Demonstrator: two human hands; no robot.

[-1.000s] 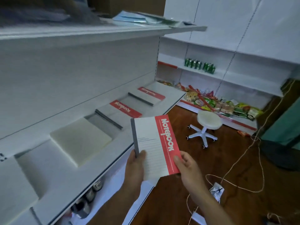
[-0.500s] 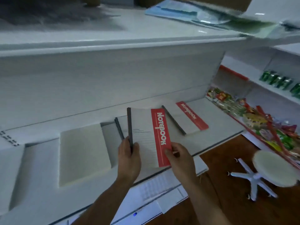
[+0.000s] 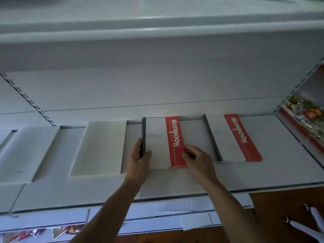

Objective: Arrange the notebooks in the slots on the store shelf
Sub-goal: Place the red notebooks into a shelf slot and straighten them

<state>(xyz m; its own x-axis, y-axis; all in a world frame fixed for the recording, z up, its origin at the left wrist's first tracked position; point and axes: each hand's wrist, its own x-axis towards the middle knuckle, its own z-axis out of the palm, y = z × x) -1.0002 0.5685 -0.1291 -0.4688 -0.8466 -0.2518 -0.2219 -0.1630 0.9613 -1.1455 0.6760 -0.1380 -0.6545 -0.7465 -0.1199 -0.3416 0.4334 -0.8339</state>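
A white notebook [image 3: 158, 137] with a red "Notebook" band and a dark spine lies in the middle slot of the white shelf tray [image 3: 98, 190]. My left hand [image 3: 140, 160] grips its spine edge near the lower left corner. My right hand [image 3: 198, 160] pinches its lower right corner by the red band. A second notebook [image 3: 235, 137] of the same kind lies in the slot to the right. A plain white pad [image 3: 101, 146] fills the slot to the left.
The upper shelf [image 3: 157, 30] overhangs close above. Another white block [image 3: 22, 151] lies in a slot at far left. Snack packets [image 3: 308, 116] sit on the shelf at the right edge. Below are price-strip papers [image 3: 177, 206] and the brown floor [image 3: 287, 197].
The view has swung to face the shelf. Both hands have carried the notebook forward and down from mid-air onto the middle slot, next to the other notebook.
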